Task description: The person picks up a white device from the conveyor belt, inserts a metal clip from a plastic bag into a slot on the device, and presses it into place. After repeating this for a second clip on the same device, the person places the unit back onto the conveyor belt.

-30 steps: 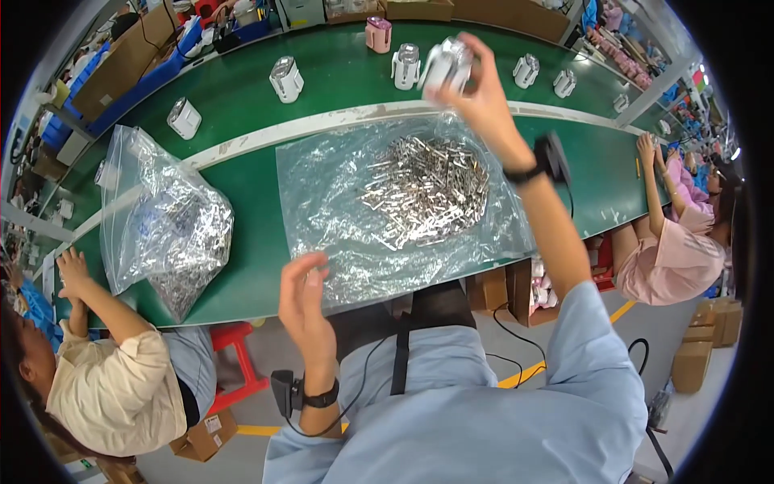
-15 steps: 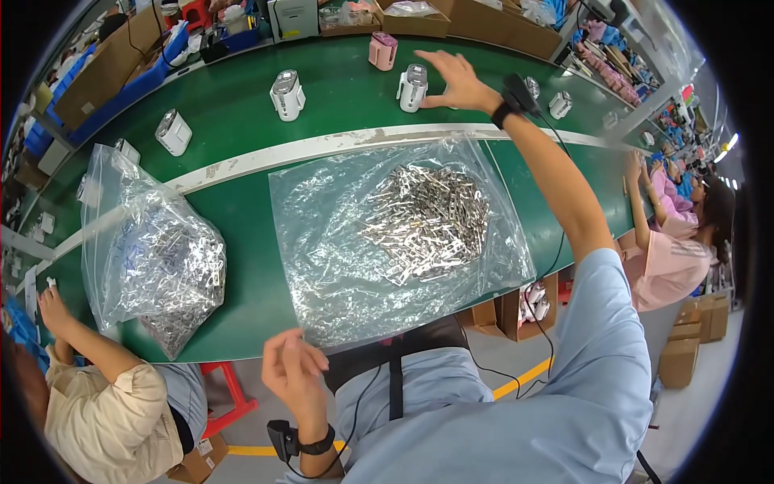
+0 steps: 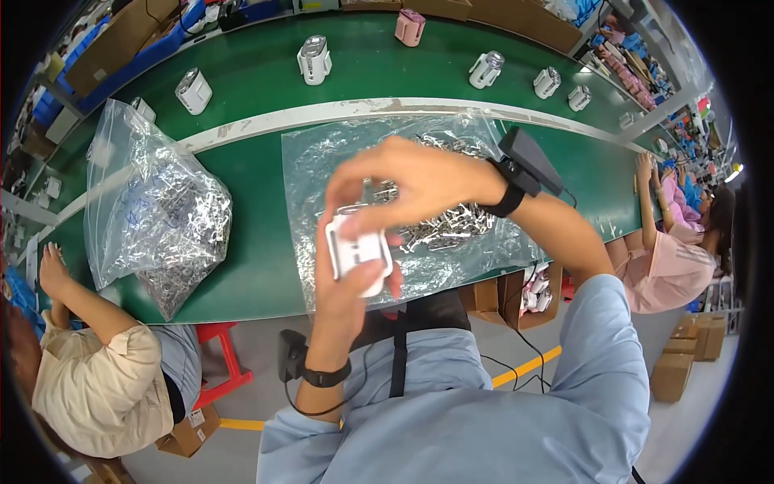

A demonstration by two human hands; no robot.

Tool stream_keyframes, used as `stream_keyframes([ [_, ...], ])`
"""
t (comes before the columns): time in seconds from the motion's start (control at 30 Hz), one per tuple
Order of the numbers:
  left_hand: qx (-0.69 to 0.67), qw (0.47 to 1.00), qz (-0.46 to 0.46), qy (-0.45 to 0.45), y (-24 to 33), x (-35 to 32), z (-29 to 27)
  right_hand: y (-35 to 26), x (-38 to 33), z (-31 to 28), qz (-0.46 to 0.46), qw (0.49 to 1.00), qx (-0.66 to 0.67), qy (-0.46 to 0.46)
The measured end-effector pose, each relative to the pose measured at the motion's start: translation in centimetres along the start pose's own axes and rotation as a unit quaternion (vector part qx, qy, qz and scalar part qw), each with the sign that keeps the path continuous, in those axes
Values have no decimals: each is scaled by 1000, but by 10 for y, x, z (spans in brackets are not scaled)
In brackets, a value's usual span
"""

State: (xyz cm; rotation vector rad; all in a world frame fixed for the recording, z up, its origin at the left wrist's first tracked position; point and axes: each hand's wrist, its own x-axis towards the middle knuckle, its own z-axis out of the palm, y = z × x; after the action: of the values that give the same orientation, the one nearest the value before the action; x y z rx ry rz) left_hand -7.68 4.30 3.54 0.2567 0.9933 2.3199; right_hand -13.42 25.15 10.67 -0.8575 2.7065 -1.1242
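My left hand (image 3: 337,310) grips a small white plastic device (image 3: 360,256) with a rounded rectangular body, raised above the sheet of clear plastic. My right hand (image 3: 403,181) bends over its upper end, thumb against the face; these fingers are slightly blurred. Beneath both hands lies the flat clear plastic bag (image 3: 310,173), bearing a heap of small shiny metal parts (image 3: 451,230) that my right hand and wrist partly cover.
A full clear bag of metal parts (image 3: 189,226) stands left. Beyond the pale rail (image 3: 322,117), several white devices (image 3: 314,60) and a pink one (image 3: 409,28) stand on the green surface. Co-workers sit at left (image 3: 105,387) and right (image 3: 665,274).
My right hand has come back from beside a white device beyond the rail. A white device is now between my hands, and my left hand has risen and closed on it.
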Motion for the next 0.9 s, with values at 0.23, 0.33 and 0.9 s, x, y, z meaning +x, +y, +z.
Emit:
stream_keyframes([
  [0.23,-50,995,37,75,11,-48,-40,49,-41,37,53,987,-152,-8],
  [0.33,-33,994,43,96,11,-50,-45,57,-42,53,70,993,-90,42],
  [0.9,57,980,21,189,-7,-26,-16,-71,-46,74,252,825,505,29],
])
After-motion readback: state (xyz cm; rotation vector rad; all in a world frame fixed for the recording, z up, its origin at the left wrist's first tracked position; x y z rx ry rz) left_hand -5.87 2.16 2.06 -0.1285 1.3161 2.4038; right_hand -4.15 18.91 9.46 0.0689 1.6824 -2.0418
